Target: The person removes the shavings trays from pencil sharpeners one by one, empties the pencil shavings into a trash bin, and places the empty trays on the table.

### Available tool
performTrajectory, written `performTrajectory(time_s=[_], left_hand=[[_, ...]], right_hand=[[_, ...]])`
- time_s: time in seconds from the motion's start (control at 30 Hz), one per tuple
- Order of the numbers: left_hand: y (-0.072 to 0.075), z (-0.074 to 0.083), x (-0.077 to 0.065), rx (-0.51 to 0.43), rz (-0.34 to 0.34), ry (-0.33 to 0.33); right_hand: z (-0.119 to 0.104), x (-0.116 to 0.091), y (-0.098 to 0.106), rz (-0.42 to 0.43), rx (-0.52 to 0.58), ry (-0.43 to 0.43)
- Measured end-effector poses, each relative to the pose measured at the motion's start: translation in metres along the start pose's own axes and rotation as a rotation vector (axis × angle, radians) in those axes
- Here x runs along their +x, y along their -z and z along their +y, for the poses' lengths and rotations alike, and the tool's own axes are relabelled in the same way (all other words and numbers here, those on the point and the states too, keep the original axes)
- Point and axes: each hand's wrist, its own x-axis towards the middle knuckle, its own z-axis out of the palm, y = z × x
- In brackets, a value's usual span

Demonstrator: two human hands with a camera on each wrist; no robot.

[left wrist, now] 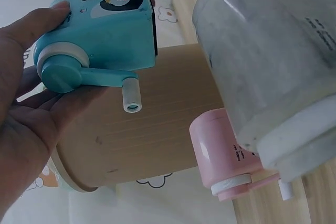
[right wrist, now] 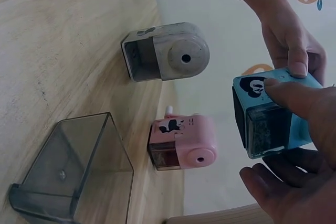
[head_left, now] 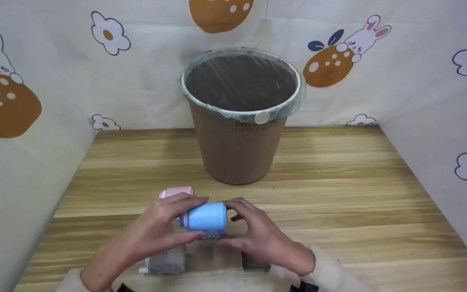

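Observation:
A blue crank pencil sharpener (head_left: 207,217) is held up over the table between both hands. My left hand (head_left: 162,227) grips it from the left, thumb along one side, near the crank handle (left wrist: 107,76). On the other side, my right hand (head_left: 260,231) holds the end with the dark see-through shavings drawer (right wrist: 268,127); its thumb lies on the panda picture side. A grey pencil sharpener (head_left: 168,259) stands below my left forearm, its drawer slot hollow. Partly hidden behind my left hand is a pink pencil sharpener (head_left: 181,190). Under my right hand lies a loose clear drawer (right wrist: 94,166).
A brown trash bin (head_left: 239,150) with a thin greenish liner stands at the back middle of the wooden table (head_left: 339,182). Printed cloth (head_left: 148,81) with rabbits and flowers walls in the back and both sides.

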Motion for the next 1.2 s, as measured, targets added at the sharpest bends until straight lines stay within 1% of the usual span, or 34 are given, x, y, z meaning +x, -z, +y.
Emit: performTrajectory(time_s=[0.1, 0.23, 0.27, 0.33, 0.47, 0.57, 0.67, 0.8, 0.9, 1.03, 1.2], left_hand=[[-0.001, 0.000, 0.000, -0.021, -0.004, -0.006], [0.002, 0.001, -0.001, -0.048, -0.041, 0.036], [0.003, 0.002, -0.002, -0.044, -0.050, 0.043], [0.004, 0.002, -0.003, -0.028, -0.057, 0.034], [0.006, 0.003, -0.003, 0.002, -0.056, 0.016], [0.007, 0.004, -0.002, -0.004, -0.069, 0.063], [0.008, 0.005, -0.001, -0.017, -0.093, 0.114], [0.009, 0.008, 0.000, -0.031, -0.123, 0.133], [0.011, 0.011, 0.000, -0.039, -0.139, 0.141], [0.013, 0.011, 0.003, -0.042, -0.131, 0.125], [0.012, 0.010, 0.005, -0.035, -0.104, 0.063]], right_hand=[[-0.002, 0.001, -0.001, 0.014, -0.024, -0.017], [-0.002, 0.001, -0.001, 0.019, -0.008, -0.003], [-0.002, 0.001, -0.001, 0.012, 0.004, 0.003], [-0.002, 0.001, 0.001, 0.004, 0.017, 0.016], [-0.003, 0.002, 0.003, 0.004, -0.006, 0.024], [-0.005, 0.003, 0.004, 0.009, -0.018, 0.020], [-0.006, 0.004, 0.005, -0.006, -0.001, -0.004], [-0.005, 0.003, 0.008, -0.030, 0.012, -0.021], [-0.005, 0.001, 0.010, -0.032, 0.033, -0.025], [-0.008, 0.000, 0.012, -0.017, 0.051, -0.030], [-0.009, -0.002, 0.014, -0.014, 0.053, -0.028]])
